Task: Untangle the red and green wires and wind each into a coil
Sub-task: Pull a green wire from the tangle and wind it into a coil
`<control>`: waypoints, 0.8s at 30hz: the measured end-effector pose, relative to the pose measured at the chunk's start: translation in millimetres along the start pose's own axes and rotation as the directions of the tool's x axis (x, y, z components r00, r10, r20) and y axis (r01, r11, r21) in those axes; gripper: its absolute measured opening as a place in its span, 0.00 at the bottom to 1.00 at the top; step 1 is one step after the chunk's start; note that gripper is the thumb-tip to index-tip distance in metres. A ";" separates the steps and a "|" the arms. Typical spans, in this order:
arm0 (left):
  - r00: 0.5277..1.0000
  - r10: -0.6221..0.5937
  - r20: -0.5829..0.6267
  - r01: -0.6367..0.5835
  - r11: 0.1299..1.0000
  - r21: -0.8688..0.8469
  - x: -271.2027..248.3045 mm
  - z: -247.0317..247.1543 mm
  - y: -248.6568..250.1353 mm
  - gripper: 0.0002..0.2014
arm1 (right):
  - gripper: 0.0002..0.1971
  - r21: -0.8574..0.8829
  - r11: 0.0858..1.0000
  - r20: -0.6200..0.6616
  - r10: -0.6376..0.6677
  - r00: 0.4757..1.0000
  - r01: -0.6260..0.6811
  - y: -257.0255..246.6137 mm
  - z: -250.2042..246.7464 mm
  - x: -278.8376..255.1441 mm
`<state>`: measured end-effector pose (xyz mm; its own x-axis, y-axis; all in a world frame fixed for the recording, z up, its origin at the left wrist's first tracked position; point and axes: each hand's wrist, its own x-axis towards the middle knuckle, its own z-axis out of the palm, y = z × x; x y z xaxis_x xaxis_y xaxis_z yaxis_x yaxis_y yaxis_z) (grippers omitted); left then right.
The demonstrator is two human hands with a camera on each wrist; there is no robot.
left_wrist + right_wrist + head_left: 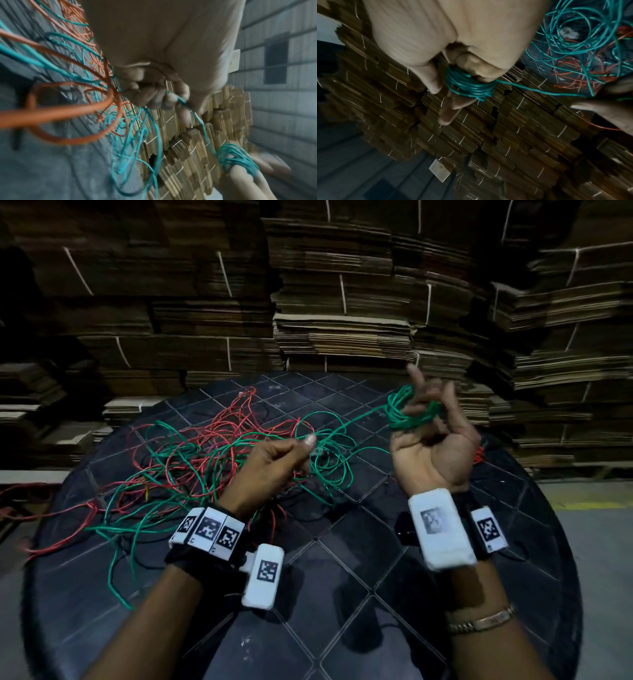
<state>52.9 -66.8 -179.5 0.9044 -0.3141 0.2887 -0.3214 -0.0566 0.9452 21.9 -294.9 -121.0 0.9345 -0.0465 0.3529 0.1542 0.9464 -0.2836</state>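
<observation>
Loose green wire [329, 470] and red wire [222, 436] lie tangled together on the left half of a dark round table [342, 577]. My right hand [435, 440] is raised palm-up at the table's far right. A small green coil [404, 414] is wound around its fingers, and in the right wrist view the thumb presses on that coil [469, 85]. One taut green strand [359, 419] runs from the coil to my left hand [305, 450], which pinches it between thumb and fingers above the tangle. In the left wrist view the strand [197, 117] leaves the fingertips [169, 97] toward the coil [235, 158].
Tall stacks of flattened cardboard [342, 330] stand close behind the table. Red wire trails off the table's left edge [20, 508]. A bit of red wire [479, 455] shows behind my right hand. The near half of the table holds no wire.
</observation>
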 end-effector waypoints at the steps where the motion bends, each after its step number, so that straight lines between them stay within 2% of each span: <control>1: 0.999 -0.006 0.033 0.006 1.000 0.014 -1.8 0.3 1.6 0.26 | 0.23 0.011 0.999 -0.030 -0.035 0.999 0.035 -0.9 -0.9 1.5; 3: 0.994 0.016 0.109 -0.019 0.999 0.030 -6.2 -0.9 4.2 0.19 | 0.26 -0.029 0.999 -0.055 -0.034 0.998 0.033 -1.9 0.1 3.5; 5: 0.979 0.096 0.182 -0.102 0.995 0.022 -9.1 -1.7 5.8 0.13 | 0.27 -0.223 0.974 -0.095 0.013 0.995 -0.034 3.2 5.3 3.2; 6: 0.970 0.125 0.210 -0.129 0.992 0.004 -9.7 -1.9 5.7 0.11 | 0.26 -0.356 0.931 -0.125 0.032 0.992 -0.075 9.6 6.3 3.0; 7: 0.966 0.141 0.218 -0.140 0.990 -0.019 -9.8 -1.7 5.4 0.12 | 0.26 -0.499 0.860 -0.149 0.039 0.988 -0.109 17.6 8.0 2.3; 8: 0.965 0.160 0.206 -0.157 0.987 -0.029 -8.7 -1.9 3.1 0.14 | 0.25 -0.649 0.748 -0.171 0.035 0.985 -0.139 25.7 8.1 0.9; 10: 0.963 0.209 0.168 -0.211 0.978 -0.009 -5.2 -3.4 -1.1 0.16 | 0.26 -0.867 0.446 -0.208 0.084 0.974 -0.224 40.8 3.0 -1.2; 12: 0.955 0.265 0.136 -0.270 0.963 0.016 -1.9 -7.1 -4.3 0.15 | 0.21 -0.937 0.213 -0.237 0.194 0.952 -0.277 49.4 -2.0 -5.1; 13: 0.952 0.284 0.110 -0.289 0.957 0.034 -0.3 -9.1 -5.9 0.14 | 0.15 -0.944 0.166 -0.242 0.240 0.940 -0.285 51.3 -1.8 -6.8; 14: 0.955 0.286 0.076 -0.290 0.956 0.046 0.9 -11.3 -7.0 0.13 | 0.11 -0.943 0.144 -0.249 0.285 0.925 -0.299 51.3 0.4 -8.6; 15: 0.962 0.272 0.037 -0.273 0.961 0.039 1.6 -12.4 -6.9 0.14 | 0.12 -0.936 0.148 -0.254 0.341 0.905 -0.318 52.1 4.7 -10.6; 17: 0.971 0.237 -0.022 -0.238 0.971 -0.006 1.9 -13.7 -5.4 0.18 | 0.24 -0.936 0.084 -0.271 0.448 0.852 -0.342 56.1 6.1 -11.8; 19: 0.974 0.221 -0.041 -0.222 0.975 -0.030 0.2 -12.9 -3.3 0.18 | 0.33 -0.932 0.031 -0.294 0.523 0.800 -0.362 61.7 5.1 -13.4; 22: 0.971 0.240 -0.011 -0.238 0.969 0.067 -0.7 -9.4 -2.4 0.13 | 0.46 -0.893 0.023 -0.358 0.570 0.740 -0.450 63.1 4.2 -13.1; 24: 0.970 0.239 -0.041 -0.234 0.968 0.090 -1.3 -7.5 -2.9 0.16 | 0.51 -0.853 0.016 -0.389 0.647 0.656 -0.522 59.9 0.7 -8.8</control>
<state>54.8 -59.2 -181.5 0.8122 -0.2794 0.5121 -0.5484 -0.0664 0.8336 22.7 -237.6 -140.5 0.8375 0.4571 -0.2992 -0.2117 -0.2334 -0.9491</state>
